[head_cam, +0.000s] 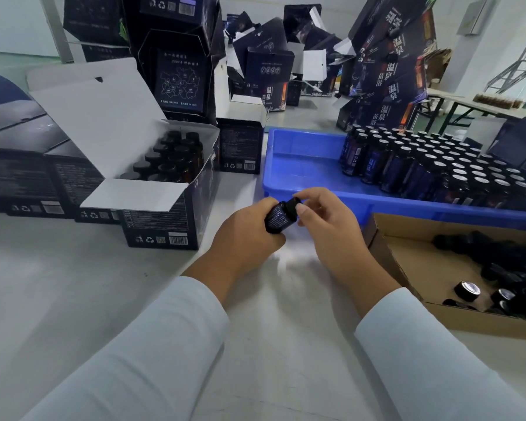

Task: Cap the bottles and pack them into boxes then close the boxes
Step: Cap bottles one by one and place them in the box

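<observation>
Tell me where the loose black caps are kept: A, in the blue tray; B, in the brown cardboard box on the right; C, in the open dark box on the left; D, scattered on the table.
B: the loose caps lie in the brown cardboard box at right, while the blue tray holds standing bottles.

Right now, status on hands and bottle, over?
Left hand grips bottle, tilted, above the table. Right hand pinches black cap at its neck. Open box on the left part filled, lid up. Path to it unobstructed.
</observation>
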